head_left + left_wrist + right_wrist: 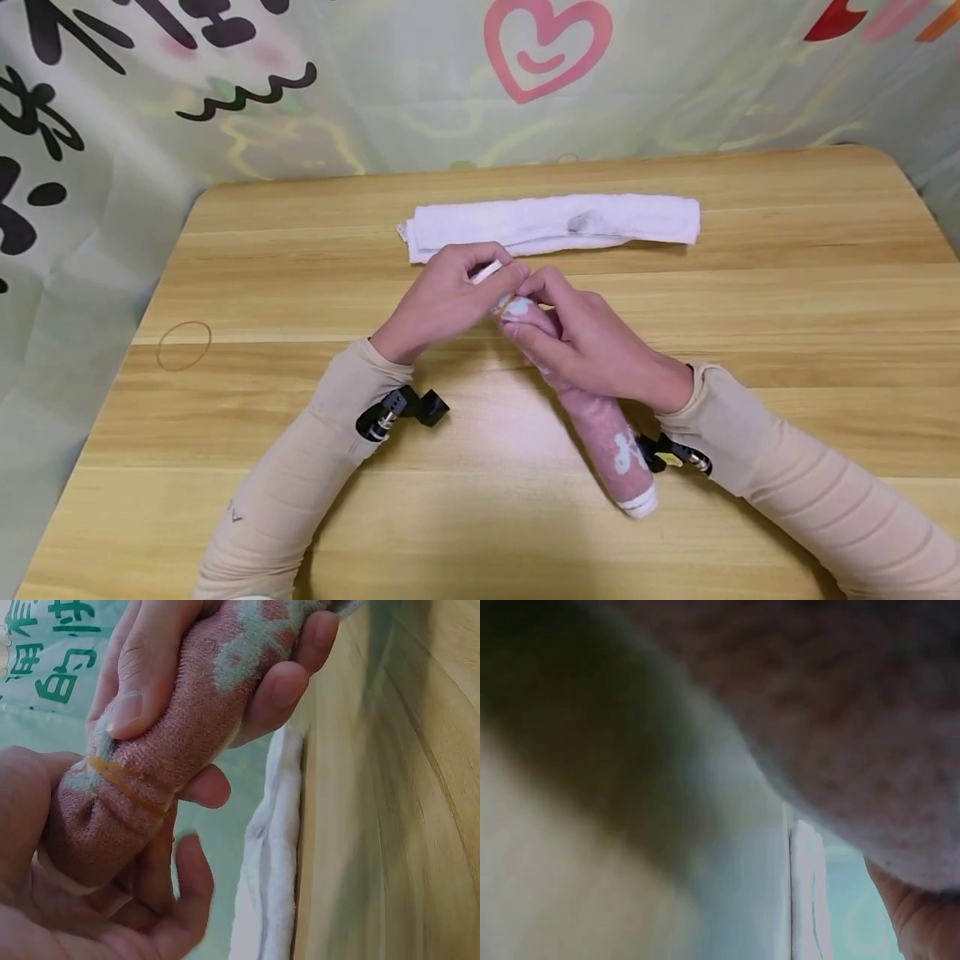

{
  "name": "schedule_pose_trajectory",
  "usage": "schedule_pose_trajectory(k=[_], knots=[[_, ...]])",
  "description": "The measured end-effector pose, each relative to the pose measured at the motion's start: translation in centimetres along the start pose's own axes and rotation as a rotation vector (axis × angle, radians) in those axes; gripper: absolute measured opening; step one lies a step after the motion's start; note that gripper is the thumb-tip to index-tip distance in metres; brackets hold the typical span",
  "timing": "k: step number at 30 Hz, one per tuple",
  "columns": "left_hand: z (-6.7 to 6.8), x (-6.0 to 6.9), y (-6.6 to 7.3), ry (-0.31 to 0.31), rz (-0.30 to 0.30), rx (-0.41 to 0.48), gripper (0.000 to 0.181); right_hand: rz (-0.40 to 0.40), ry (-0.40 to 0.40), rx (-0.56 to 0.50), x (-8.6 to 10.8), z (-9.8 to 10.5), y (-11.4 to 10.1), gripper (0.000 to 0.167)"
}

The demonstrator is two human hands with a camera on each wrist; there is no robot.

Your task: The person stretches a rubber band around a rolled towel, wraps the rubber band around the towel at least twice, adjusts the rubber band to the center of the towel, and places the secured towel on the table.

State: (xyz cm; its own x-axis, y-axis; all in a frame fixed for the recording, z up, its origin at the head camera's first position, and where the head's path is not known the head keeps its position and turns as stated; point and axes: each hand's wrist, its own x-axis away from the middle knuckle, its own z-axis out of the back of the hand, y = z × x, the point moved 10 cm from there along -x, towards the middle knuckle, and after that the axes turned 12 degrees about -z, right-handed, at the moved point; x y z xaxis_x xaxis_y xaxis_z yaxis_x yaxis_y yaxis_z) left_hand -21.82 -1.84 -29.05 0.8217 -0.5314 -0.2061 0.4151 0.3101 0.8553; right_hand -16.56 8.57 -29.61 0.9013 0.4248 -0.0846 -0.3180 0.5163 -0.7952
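We log 1 pink terry roll with pale-blue patches (pixel 596 421), slanting from the pale wooden tabletop's (pixel 810 325) centre toward 5 o'clock. Left hand (pixel 453 292): fingers curled round its tip, beside 1 tan rubber band (pixel 127 785). Right hand (pixel 592 346): fingers pinching the roll. Folded white towel (pixel 510 221): 12 o'clock.

On the wood-grain table (pixel 787 317), counting from the centre of the head view, a folded white towel (pixel 510 221) lies between one and two o'clock, with a grey smudge (pixel 590 222) on it. One loose rubber band (pixel 189 322) lies at nine o'clock. Behind hangs a printed cloth (pixel 420 75): black characters (pixel 47 33) at ten, a pink heart (pixel 547 33) just past twelve.
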Motion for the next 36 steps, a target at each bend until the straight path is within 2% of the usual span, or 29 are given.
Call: schedule_pose_trajectory(k=[9,14,18,20,23,28,32,36], knots=[[0.3,0.0,0.2,0.056,-0.026,0.053,0.018,-0.104,-0.012,-0.166,-0.3,0.2,0.9,0.029],[0.5,-0.1,0.7,0.029,-0.058,0.131,0.016,-0.178,-0.049,-0.328,-0.4,0.3,1.3,0.027],[0.7,-0.1,1.1,0.005,-0.082,0.219,0.027,-0.219,-0.070,-0.470,-0.4,0.6,1.4,0.023],[0.8,-0.1,1.1,0.004,-0.084,0.228,0.030,-0.229,-0.084,-0.508,-0.5,0.6,1.4,0.022],[0.8,-0.1,1.2,0.007,-0.087,0.213,0.029,-0.221,-0.065,-0.466,-0.5,0.8,1.5,0.021],[0.7,-0.2,1.3,0.020,-0.123,0.173,0.019,-0.213,0.058,-0.290,-0.6,2.3,1.8,0.017],[0.6,-0.3,1.4,0.039,-0.136,0.138,0.017,-0.209,0.058,-0.302,-0.5,2.5,1.8,0.019],[0.4,-0.4,1.4,0.071,-0.139,0.136,0.016,-0.123,0.039,-0.293,-0.3,2.4,0.9,0.029]])
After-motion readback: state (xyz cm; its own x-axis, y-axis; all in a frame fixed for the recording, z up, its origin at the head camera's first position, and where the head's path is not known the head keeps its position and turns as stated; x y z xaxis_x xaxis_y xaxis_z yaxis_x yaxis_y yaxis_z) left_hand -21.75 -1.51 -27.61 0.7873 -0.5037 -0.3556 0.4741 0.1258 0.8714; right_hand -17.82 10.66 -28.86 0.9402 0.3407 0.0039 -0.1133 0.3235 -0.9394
